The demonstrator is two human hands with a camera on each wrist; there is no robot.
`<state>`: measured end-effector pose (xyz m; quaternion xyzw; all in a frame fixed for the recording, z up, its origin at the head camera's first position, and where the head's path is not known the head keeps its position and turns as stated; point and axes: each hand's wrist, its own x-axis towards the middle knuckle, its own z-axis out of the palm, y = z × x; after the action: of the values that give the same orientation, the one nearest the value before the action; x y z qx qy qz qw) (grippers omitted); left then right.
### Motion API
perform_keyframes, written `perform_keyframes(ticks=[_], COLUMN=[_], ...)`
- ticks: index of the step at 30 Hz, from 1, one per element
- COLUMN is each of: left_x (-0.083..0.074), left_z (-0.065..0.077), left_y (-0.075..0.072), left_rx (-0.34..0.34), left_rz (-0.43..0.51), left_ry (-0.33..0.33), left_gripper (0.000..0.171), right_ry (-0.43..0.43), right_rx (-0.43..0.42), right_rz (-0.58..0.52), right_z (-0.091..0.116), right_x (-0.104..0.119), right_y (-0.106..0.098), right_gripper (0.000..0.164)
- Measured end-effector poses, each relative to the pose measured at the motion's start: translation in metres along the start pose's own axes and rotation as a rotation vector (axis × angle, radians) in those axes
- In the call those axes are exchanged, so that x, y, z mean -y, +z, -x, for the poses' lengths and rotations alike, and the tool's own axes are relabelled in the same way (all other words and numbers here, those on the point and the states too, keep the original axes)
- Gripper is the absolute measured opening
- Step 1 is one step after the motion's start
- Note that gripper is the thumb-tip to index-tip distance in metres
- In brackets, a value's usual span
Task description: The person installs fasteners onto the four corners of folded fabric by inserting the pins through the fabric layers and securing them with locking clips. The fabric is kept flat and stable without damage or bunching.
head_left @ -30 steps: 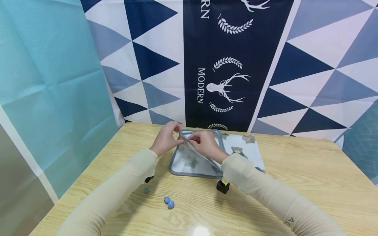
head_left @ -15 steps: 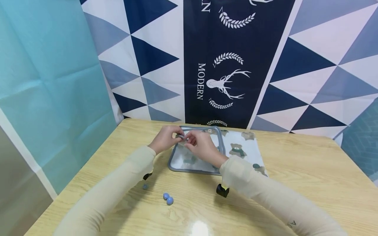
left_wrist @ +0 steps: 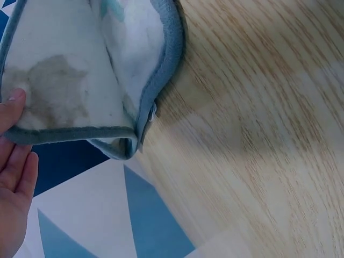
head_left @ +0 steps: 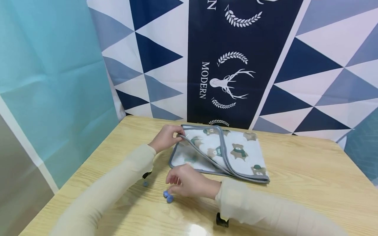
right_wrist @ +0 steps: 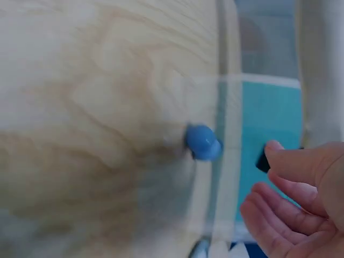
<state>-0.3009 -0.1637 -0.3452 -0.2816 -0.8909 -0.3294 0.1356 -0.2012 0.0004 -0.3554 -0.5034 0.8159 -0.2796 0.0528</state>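
Note:
A folded white blanket (head_left: 254, 155) with brown bears and grey edging lies at the back of the table. My left hand (head_left: 166, 138) pinches its lifted upper corner between thumb and fingers; the left wrist view shows the raised flap (left_wrist: 59, 80) with the thumb on top. My right hand (head_left: 190, 182) is in front of the blanket, fingers loosely bent and thumb apart, holding nothing. Its thumb is close over two small round blue pieces (head_left: 169, 198) on the wood. In the right wrist view those blue pieces (right_wrist: 203, 142) sit together, a little away from the fingertips.
Another small grey-blue piece (head_left: 145, 184) lies on the wooden table (head_left: 295, 183), near the left sleeve (head_left: 124, 177). Patterned cloth (head_left: 165, 85) hangs behind the table's back edge. A turquoise cloth (head_left: 79, 98) hangs along the left side.
My right hand has left the blanket corner and come down toward the blue pieces. The left hand stays at the corner, still pinching it, and the flap now shows more fully.

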Motion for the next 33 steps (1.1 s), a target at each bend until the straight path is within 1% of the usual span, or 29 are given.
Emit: perform_keyframes(ticks=[3, 6, 8, 13, 16, 19, 23, 26, 28, 30, 33], left_x=[-0.002, -0.003, -0.004, -0.005, -0.005, -0.005, -0.005, -0.005, -0.004, -0.003, -0.002], left_z=[0.000, 0.000, 0.000, -0.001, 0.000, 0.000, 0.002, 0.002, 0.002, 0.003, 0.004], left_y=[0.001, -0.003, -0.003, 0.000, 0.001, 0.001, 0.000, -0.001, -0.001, -0.002, -0.001], left_rx=[0.011, 0.019, 0.020, 0.032, 0.028, 0.025, 0.030, 0.031, 0.030, 0.028, 0.019], left_rz=[-0.008, -0.009, -0.013, -0.018, -0.013, -0.013, -0.021, -0.015, -0.010, -0.004, 0.004], left_ry=[-0.020, -0.034, -0.038, -0.039, -0.036, -0.037, -0.039, -0.042, -0.044, -0.041, -0.028], left_gripper=[0.007, 0.007, 0.007, 0.006, 0.006, 0.006, 0.007, 0.007, 0.007, 0.007, 0.007], right_ry=[0.004, 0.027, 0.044, 0.121, 0.150, 0.153, 0.178, 0.215, 0.234, 0.244, 0.247], right_rx=[0.067, 0.104, 0.123, 0.153, 0.148, 0.136, 0.140, 0.141, 0.128, 0.110, 0.084], right_rz=[0.020, 0.034, 0.038, -0.009, -0.032, -0.031, -0.037, -0.012, 0.017, 0.039, 0.032], right_z=[0.003, -0.001, -0.002, -0.006, -0.008, -0.010, -0.009, -0.008, -0.006, -0.005, -0.003], right_x=[0.003, 0.005, 0.005, 0.005, 0.005, 0.004, 0.004, 0.005, 0.006, 0.006, 0.006], right_y=[0.008, 0.013, 0.016, 0.024, 0.027, 0.029, 0.028, 0.028, 0.029, 0.029, 0.029], right_gripper=[0.021, 0.026, 0.024, 0.010, 0.008, 0.007, 0.014, 0.020, 0.021, 0.019, 0.016])
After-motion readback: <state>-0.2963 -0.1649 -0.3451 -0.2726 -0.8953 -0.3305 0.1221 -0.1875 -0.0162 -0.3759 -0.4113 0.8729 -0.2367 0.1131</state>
